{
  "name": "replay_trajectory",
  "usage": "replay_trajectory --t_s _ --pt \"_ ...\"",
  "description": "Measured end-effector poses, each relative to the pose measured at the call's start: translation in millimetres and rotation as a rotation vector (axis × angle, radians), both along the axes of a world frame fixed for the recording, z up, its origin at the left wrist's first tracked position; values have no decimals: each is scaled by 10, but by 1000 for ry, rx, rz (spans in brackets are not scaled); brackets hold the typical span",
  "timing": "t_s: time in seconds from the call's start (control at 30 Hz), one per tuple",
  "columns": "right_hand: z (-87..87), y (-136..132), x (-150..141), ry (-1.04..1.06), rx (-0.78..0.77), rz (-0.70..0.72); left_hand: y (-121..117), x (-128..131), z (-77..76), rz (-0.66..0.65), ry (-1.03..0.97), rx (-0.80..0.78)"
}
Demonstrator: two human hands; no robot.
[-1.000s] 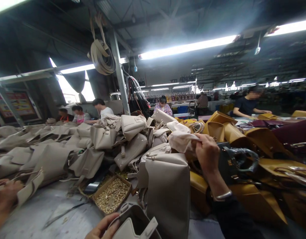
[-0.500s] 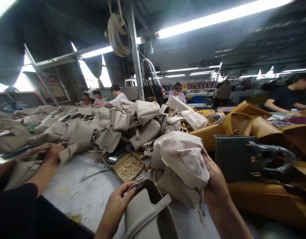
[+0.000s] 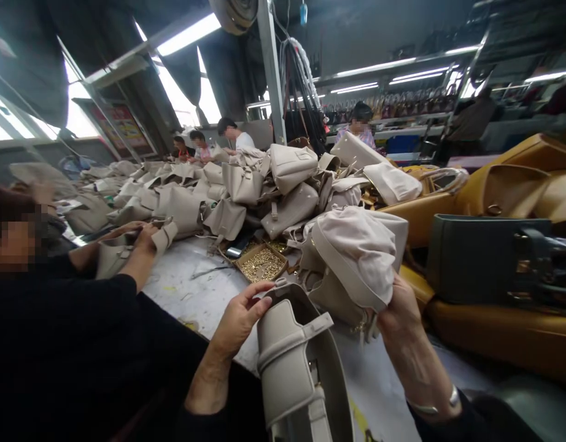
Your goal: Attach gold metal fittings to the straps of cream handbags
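Note:
My left hand pinches the upper rim of a beige handbag, which stands tilted and gaping in front of me with its strap lying across the opening. My right hand is closed at the lower right edge of a pale cloth lining that bulges from a second beige bag; the fingers are partly hidden behind the cloth. Beyond both hands, a shallow box of small gold metal pieces rests on the table.
A heap of beige bags covers the far side of the white table. Mustard bags and a dark green handbag lie at right. A co-worker in a dark top handles a beige piece close on my left.
My view has tilted down and turned a little left, bringing the co-worker's head into sight. Both hands keep hold of their bags; the left one's bag shows more fully.

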State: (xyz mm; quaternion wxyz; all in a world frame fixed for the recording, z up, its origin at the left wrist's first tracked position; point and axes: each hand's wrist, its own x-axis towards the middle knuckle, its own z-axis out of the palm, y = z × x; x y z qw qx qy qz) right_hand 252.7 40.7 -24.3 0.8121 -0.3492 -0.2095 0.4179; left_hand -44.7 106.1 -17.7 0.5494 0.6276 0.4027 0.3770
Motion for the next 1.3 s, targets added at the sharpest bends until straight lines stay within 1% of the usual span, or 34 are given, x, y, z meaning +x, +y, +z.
replay_trajectory --t_s 0.07,0.13,0.2,0.27,0.37,0.43,0.5,0.63,0.7,0.8,0.87,1.0,1.07,1.13,1.23,1.3 --pt "64 -17 -33 113 -29 -26 -50 -31 54 -22 31 137" --pt "117 -37 -71 182 -28 -34 -126 -57 121 -16 76 254" --pt "155 -52 -107 197 -10 -20 -213 -78 184 7 137 310" --pt "178 -59 -141 188 12 0 -292 -96 224 10 201 313" --pt "188 -57 -182 194 35 -2 -375 -114 223 -1 183 250" --pt "185 -51 -199 203 37 -6 -404 -113 195 16 95 181" --pt "176 -40 -207 187 40 -5 -416 -99 161 47 -50 86" --pt "154 -21 -205 150 53 -10 -397 -54 94 56 -400 -216" --pt "150 -20 -199 129 72 1 -367 -32 52 89 -576 -327" --pt "157 -33 -191 81 85 24 -325 17 -31 184 -834 -386" --pt "167 -45 -187 66 74 42 -326 72 -78 257 -936 -387" --pt "175 -62 -190 86 48 72 -419 203 -92 403 -991 -319" --pt "159 -61 -198 96 48 82 -491 248 -86 437 -1017 -288" --pt "132 -52 -211 106 57 82 -557 272 -108 439 -1014 -283" --pt "91 -27 -236 127 55 72 -603 282 -221 428 -925 -272" --pt "80 -7 -249 162 39 81 -591 268 -331 407 -763 -231"
